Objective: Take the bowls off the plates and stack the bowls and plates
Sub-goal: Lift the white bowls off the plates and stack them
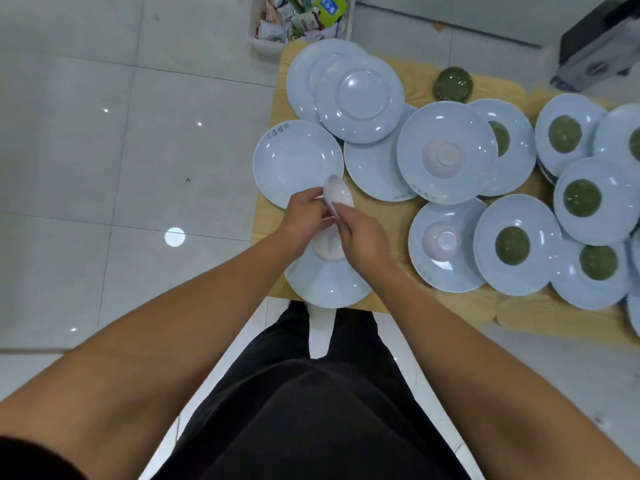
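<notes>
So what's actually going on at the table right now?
A person at the wooden table grips a small white bowl, tilted on edge, with both the left hand and the right hand. Just below them a second white bowl sits upturned on the near plate. To the right, loaded plates carry upturned bowls, mostly green bowls. A few bare plates overlap at the far side.
</notes>
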